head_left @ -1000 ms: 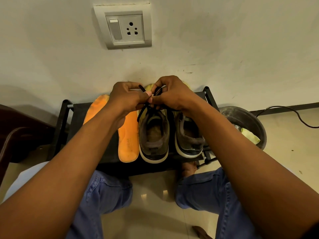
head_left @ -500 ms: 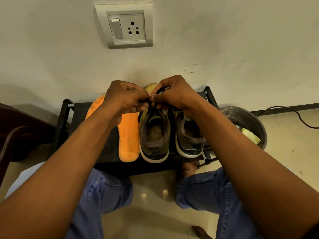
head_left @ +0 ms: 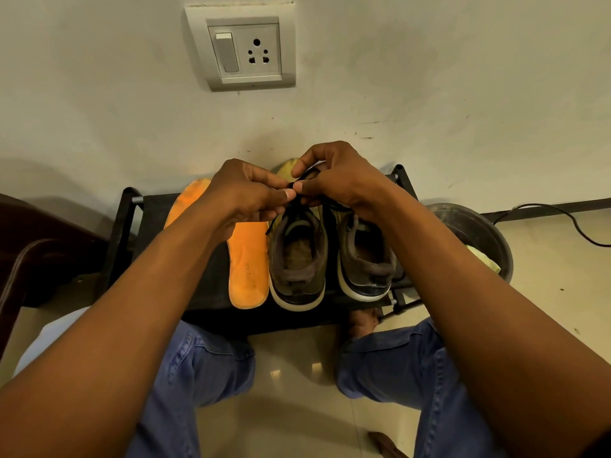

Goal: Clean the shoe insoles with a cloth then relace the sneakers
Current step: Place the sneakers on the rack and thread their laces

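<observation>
Head view: I read the relacing step. My left hand [head_left: 244, 196] and right hand [head_left: 340, 180] pinch the thin black shoelace [head_left: 299, 185] above the brown low-top sneaker [head_left: 297, 259], at 12 o'clock on the black shoe rack [head_left: 129, 206]. Next move, I judge: threading an eyelet.

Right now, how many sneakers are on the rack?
2. The left sneaker stands mid-rack beside the orange insole, its black lace pinched by both hands. The right sneaker stands against it, partly behind the right hand. None looks hidden.
</observation>
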### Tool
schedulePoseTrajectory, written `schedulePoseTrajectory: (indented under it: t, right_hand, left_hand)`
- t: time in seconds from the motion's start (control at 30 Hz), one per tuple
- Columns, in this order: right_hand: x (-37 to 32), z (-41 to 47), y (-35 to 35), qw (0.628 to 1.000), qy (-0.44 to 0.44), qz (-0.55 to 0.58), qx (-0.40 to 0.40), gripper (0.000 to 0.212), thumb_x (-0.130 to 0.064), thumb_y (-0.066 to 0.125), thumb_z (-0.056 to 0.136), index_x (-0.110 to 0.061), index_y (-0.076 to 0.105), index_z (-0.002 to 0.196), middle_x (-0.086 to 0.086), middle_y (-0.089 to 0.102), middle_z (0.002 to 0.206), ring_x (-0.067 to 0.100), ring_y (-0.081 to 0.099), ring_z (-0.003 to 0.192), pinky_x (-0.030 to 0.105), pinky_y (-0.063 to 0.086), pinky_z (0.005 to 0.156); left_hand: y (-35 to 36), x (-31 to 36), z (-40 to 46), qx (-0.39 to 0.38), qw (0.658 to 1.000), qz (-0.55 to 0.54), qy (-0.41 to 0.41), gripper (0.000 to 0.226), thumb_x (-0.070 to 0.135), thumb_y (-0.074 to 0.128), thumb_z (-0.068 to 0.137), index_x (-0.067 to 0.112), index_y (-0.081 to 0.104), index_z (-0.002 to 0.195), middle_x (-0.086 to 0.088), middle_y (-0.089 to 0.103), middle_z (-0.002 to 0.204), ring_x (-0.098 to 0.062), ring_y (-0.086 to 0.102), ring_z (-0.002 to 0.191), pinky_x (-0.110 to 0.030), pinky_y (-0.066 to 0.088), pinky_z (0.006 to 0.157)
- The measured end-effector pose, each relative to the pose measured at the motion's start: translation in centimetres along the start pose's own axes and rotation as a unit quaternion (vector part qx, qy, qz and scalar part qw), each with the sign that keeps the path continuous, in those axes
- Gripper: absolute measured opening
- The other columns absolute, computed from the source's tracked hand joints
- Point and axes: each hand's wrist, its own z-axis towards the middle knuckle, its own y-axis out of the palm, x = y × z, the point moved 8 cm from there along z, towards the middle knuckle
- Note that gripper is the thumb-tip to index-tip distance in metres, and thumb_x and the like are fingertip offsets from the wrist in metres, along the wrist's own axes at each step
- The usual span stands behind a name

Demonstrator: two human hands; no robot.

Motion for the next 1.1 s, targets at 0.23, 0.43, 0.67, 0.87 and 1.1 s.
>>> schedulePoseTrajectory:
  t: [0.23,0.43,0.67,0.87,1.1]
  right_hand:
    - [0.0,0.5,-0.7,0.994,-0.027,-0.102,0.020,0.008,-0.008,0.082,0.081,-0.012,0.078,0.087,0.008,0.076,0.078,0.019,0.076,0.072,0.044,0.063,0.075]
    - [0.0,0.6,-1.1,0.989,-0.041,-0.138,0.033,0.010,-0.009,0.084,0.077,-0.016,0.077,0.079,0.007,0.075,0.071,0.018,0.074,0.065,0.043,0.064,0.072]
    - [-0.2,0.7,-0.9,0.986,-0.051,-0.156,0.040,0.007,-0.015,0.084,0.078,-0.019,0.079,0.081,-0.001,0.076,0.077,0.010,0.072,0.072,0.032,0.063,0.077]
    - [-0.3,0.6,-1.1,0.990,-0.052,-0.130,0.033,0.006,-0.012,0.083,0.079,-0.017,0.080,0.080,0.001,0.076,0.074,0.011,0.074,0.067,0.030,0.064,0.071]
    - [-0.5,0.4,-0.5,0.992,-0.049,-0.114,0.016,0.004,-0.010,0.083,0.078,-0.012,0.080,0.081,0.005,0.076,0.075,0.016,0.074,0.068,0.033,0.064,0.070]
  left_hand:
    - [-0.1,1.8,-0.1,0.088,0.968,0.184,0.143,0.013,0.030,0.088,0.075,0.025,0.077,0.077,0.010,0.070,0.073,-0.010,0.068,0.075,-0.025,0.050,0.067]
    - [0.6,2.7,-1.0,0.146,0.932,0.256,0.210,0.012,0.030,0.085,0.077,0.025,0.076,0.080,0.006,0.066,0.071,-0.015,0.068,0.072,-0.026,0.051,0.070]
    - [1.2,3.0,-1.5,0.160,0.903,0.296,0.268,0.010,0.025,0.079,0.078,0.019,0.073,0.082,0.000,0.072,0.077,-0.021,0.067,0.073,-0.040,0.057,0.070]
    - [1.7,3.3,-1.9,0.174,0.878,0.315,0.315,0.013,0.026,0.074,0.083,0.019,0.063,0.080,0.000,0.067,0.072,-0.023,0.063,0.068,-0.031,0.046,0.059]
    - [1.8,2.9,-2.1,0.203,0.869,0.357,0.277,0.016,0.023,0.069,0.085,0.019,0.056,0.092,-0.005,0.065,0.076,-0.025,0.056,0.067,-0.029,0.031,0.053]
